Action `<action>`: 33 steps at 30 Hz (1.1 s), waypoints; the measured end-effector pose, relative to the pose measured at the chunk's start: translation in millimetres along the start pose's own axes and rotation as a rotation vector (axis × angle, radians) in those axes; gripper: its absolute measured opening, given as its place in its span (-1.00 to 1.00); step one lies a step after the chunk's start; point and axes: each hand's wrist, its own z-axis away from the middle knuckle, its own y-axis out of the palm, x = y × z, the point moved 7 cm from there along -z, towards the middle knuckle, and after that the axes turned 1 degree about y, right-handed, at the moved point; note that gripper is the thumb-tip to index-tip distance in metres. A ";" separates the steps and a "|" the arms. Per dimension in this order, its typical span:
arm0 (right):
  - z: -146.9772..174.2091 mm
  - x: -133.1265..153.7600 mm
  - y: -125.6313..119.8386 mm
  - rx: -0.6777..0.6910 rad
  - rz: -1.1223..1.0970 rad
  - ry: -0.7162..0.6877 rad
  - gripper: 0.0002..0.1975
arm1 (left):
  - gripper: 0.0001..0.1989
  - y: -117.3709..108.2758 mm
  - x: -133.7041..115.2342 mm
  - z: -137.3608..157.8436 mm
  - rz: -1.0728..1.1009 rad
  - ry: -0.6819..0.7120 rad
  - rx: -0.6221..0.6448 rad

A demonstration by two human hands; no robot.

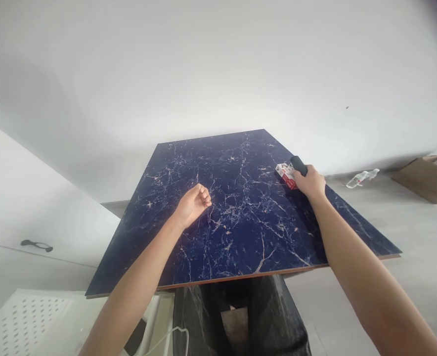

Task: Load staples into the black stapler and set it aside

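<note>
My left hand hovers over or rests on the middle of a dark blue, marble-patterned tabletop; contact cannot be made out. Its fingers are curled in to a loose fist, and nothing shows in them. Toward the right edge, my right hand is closed around a black cylinder, whose rounded top sticks up past the thumb. Against the thumb sits a small red and white printed box. Whether the hand also grips this box is unclear, and the cylinder's lower part is hidden.
A pale wall stands behind the table. At left is a white cabinet with a dark handle, and below it a white perforated panel. On the right floor lie a clear plastic bottle and a cardboard box.
</note>
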 end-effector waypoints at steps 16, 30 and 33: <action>-0.3 0.4 -0.5 -0.032 -0.025 -0.008 -0.51 | -0.76 3.2 -3.9 1.5 0.067 -0.012 -0.032; -2.1 -1.4 0.4 -0.046 -0.022 -0.010 -0.54 | -0.74 2.4 -0.8 0.9 0.041 -0.021 -0.028; -2.2 -1.5 0.8 -0.039 -0.029 -0.006 -0.54 | -0.73 3.1 0.6 1.3 0.037 -0.031 -0.018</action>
